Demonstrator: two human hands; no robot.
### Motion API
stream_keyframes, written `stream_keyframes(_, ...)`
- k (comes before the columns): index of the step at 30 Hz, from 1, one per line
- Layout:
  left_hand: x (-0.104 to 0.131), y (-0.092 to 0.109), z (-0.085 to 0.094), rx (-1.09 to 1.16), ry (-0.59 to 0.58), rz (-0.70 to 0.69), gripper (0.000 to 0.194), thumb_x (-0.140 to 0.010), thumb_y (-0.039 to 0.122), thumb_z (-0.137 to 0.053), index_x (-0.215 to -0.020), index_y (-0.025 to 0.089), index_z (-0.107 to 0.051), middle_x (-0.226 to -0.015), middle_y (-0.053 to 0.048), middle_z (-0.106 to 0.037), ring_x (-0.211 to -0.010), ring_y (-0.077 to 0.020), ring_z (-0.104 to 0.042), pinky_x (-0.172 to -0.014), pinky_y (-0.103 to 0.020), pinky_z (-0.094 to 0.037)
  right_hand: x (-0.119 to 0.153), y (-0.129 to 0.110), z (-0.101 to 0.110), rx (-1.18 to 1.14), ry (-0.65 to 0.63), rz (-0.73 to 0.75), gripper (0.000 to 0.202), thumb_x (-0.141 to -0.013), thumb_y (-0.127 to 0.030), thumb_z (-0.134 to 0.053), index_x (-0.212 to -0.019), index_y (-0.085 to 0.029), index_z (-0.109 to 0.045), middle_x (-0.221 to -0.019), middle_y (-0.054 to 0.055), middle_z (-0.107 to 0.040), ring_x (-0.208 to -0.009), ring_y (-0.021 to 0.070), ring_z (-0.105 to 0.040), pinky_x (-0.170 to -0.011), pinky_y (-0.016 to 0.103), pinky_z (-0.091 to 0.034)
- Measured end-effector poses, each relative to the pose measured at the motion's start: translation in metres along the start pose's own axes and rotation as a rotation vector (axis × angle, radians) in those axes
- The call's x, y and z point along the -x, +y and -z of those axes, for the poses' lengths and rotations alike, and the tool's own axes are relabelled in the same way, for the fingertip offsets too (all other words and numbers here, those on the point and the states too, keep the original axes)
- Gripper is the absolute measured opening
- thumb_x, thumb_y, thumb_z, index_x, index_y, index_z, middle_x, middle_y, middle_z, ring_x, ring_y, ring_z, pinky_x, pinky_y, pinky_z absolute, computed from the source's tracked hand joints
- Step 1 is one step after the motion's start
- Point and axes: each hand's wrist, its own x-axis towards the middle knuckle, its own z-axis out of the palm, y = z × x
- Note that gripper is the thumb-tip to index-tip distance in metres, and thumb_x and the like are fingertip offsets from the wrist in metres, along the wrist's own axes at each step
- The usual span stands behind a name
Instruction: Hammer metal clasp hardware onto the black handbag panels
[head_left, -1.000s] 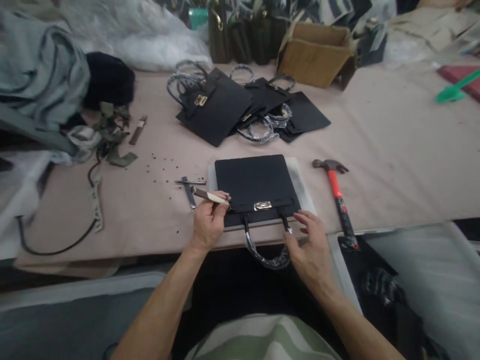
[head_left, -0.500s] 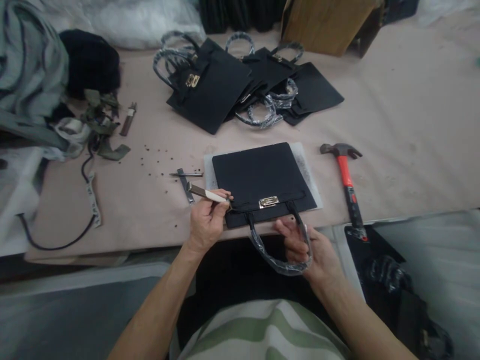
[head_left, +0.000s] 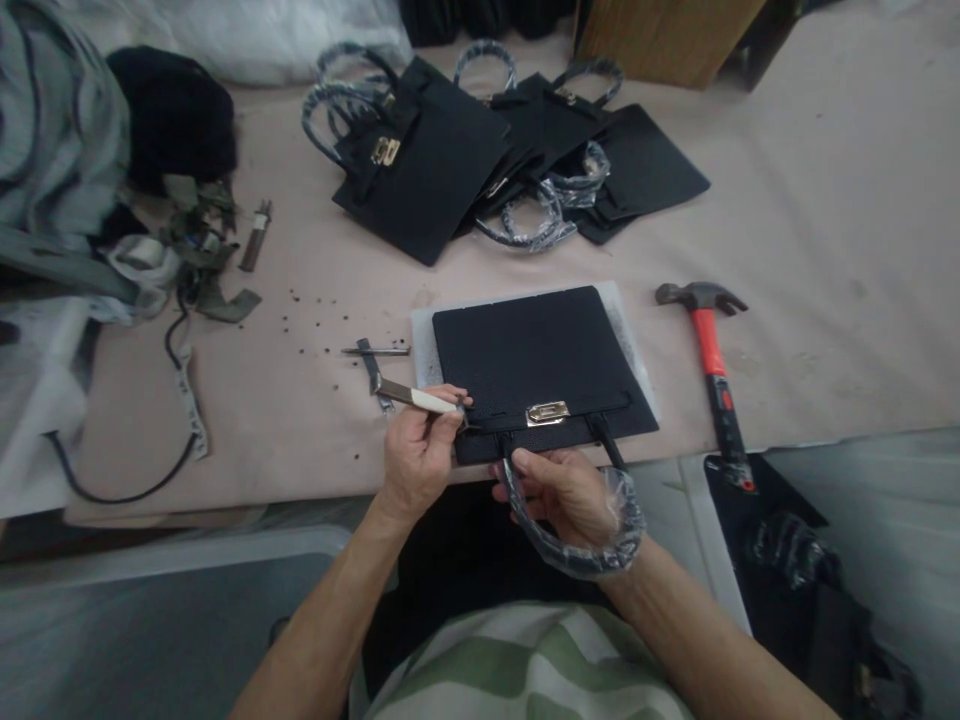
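Observation:
A black handbag panel (head_left: 532,350) lies on a white sheet (head_left: 427,345) at the table's front edge, its gold clasp (head_left: 547,412) towards me. My left hand (head_left: 420,450) is closed around a metal punch (head_left: 420,398) wrapped in white tape, its tip by the panel's left strap end. My right hand (head_left: 566,495) reaches through the plastic-wrapped handle (head_left: 566,555) hanging over the edge. Its thumb and fingers close on the handle's left leg, close under the panel; the fingers are partly hidden.
A claw hammer (head_left: 712,370) lies to the right. Several black bag panels (head_left: 442,160) are piled behind, before a cardboard box (head_left: 660,40). Left are a pointed metal tool (head_left: 379,351), a second punch (head_left: 256,238), small black bits and a cord (head_left: 120,496).
My right hand has moved left and further through the handle loop, its thumb now at the left leg. The left hand still holds the punch at the strap end. The view has shifted slightly.

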Motion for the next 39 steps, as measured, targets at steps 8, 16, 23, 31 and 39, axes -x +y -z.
stream_keyframes(8,-0.004,0.008,0.000,0.085,-0.003,0.132,0.025,-0.099,0.038,-0.058,-0.102,0.016,-0.067,-0.105,-0.010,-0.074,-0.096,-0.0216,-0.072,-0.088,-0.035,-0.058,0.000,-0.011,-0.016,-0.104,-0.070,0.049,0.032,-0.074,-0.042,-0.084,-0.084,-0.015,-0.073,-0.073,0.005,-0.073,-0.063,0.0149,-0.067,-0.058,0.024,-0.053)
stream_keyframes(16,-0.010,0.029,0.004,0.049,-0.052,0.096,0.018,-0.097,0.031,-0.060,-0.103,0.017,-0.069,-0.105,-0.009,-0.074,-0.098,-0.0213,-0.072,-0.089,-0.034,-0.057,-0.015,0.001,-0.021,0.065,-0.079,0.231,0.032,-0.074,-0.045,-0.078,-0.067,-0.015,-0.071,-0.058,0.003,-0.066,-0.053,0.0125,-0.055,-0.056,0.026,-0.045)
stream_keyframes(23,-0.013,0.058,0.007,-0.046,-0.036,0.092,0.017,-0.096,0.032,-0.062,-0.101,0.018,-0.069,-0.102,-0.006,-0.076,-0.092,-0.0197,-0.073,-0.084,-0.031,-0.059,-0.020,0.017,-0.016,-0.032,-0.229,0.328,0.040,-0.080,-0.057,-0.074,-0.079,-0.018,-0.074,-0.071,0.003,-0.070,-0.066,0.0161,-0.058,-0.069,0.032,-0.050)
stream_keyframes(31,-0.005,0.082,0.010,0.044,-0.023,0.098,0.019,-0.097,0.034,-0.063,-0.101,0.017,-0.070,-0.102,-0.007,-0.075,-0.090,-0.0184,-0.074,-0.083,-0.029,-0.059,-0.020,0.020,-0.011,-0.133,-0.355,0.368,0.037,-0.073,-0.049,-0.082,-0.095,-0.020,-0.078,-0.100,0.004,-0.077,-0.111,0.0253,-0.063,-0.107,0.043,-0.044)
stream_keyframes(39,0.010,0.090,0.011,0.007,-0.011,0.065,0.018,-0.097,0.033,-0.063,-0.101,0.016,-0.070,-0.105,-0.008,-0.074,-0.097,-0.0193,-0.072,-0.091,-0.030,-0.056,-0.015,0.022,-0.007,-0.141,-0.396,0.361,0.048,-0.068,-0.049,-0.086,-0.107,-0.021,-0.078,-0.099,0.005,-0.078,-0.120,0.0288,-0.062,-0.115,0.047,-0.036)
